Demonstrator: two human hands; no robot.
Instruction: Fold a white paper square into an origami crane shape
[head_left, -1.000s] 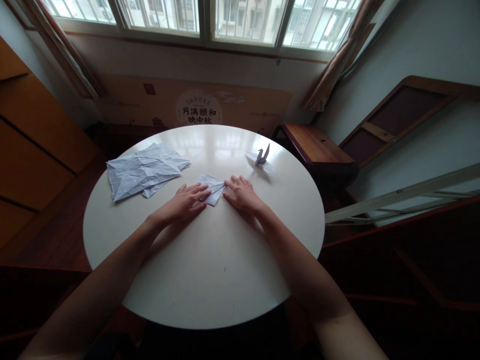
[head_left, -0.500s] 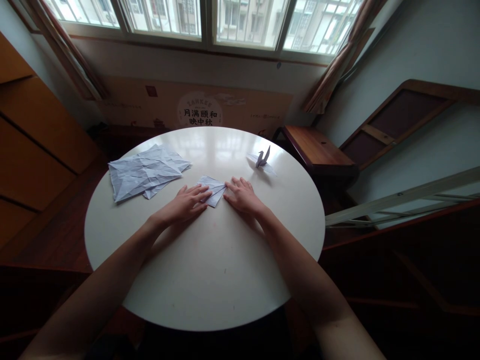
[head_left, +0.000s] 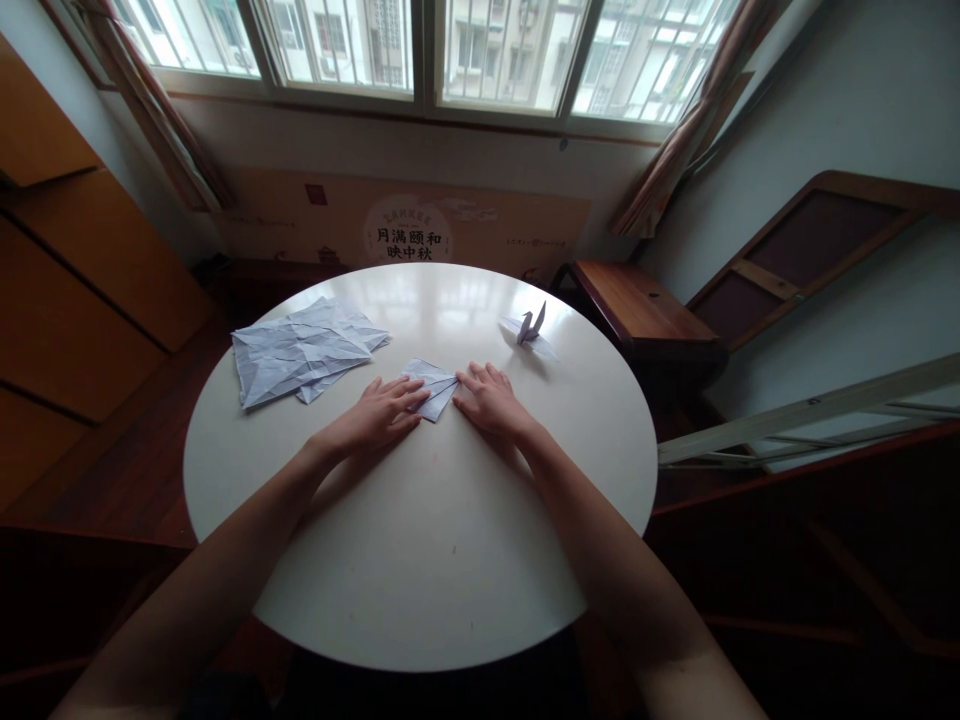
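Left hand (head_left: pixel 379 415), right hand (head_left: pixel 491 398) flat, fingers spread, pressing folded paper (head_left: pixel 433 386) — box (head_left: pixel 517 228) reads 月满颐和 映中秋

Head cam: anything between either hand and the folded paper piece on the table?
Nothing visible. The left hand lies flat with fingers on the folded paper; the right hand touches its right tip. The creased sheets to the left and the paper crane behind to the right lie clear of both.
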